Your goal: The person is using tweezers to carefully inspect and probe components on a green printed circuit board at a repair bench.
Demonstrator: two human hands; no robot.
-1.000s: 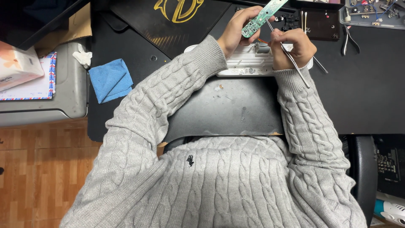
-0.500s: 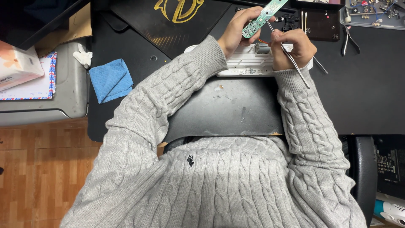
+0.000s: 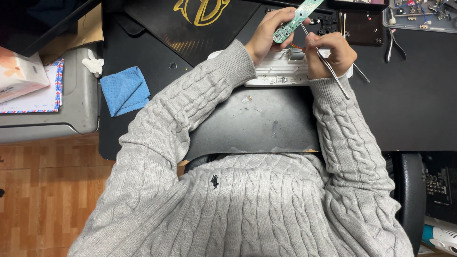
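Observation:
My left hand [image 3: 267, 34] holds a long green circuit board [image 3: 297, 19] tilted up above a white plastic casing [image 3: 280, 72] that lies on the black desk mat [image 3: 257, 119]. My right hand [image 3: 331, 50] grips thin metal tweezers [image 3: 328, 64], whose tip points up toward the board's underside. Both hands hover over the casing, close together. Grey knitted sleeves cover both forearms.
A blue cloth [image 3: 124, 89] and a crumpled white tissue [image 3: 94, 62] lie at the left of the desk. Pliers [image 3: 392, 44] and a tray of small parts [image 3: 419, 12] sit at the far right. A grey box [image 3: 71, 109] with papers stands left of the desk.

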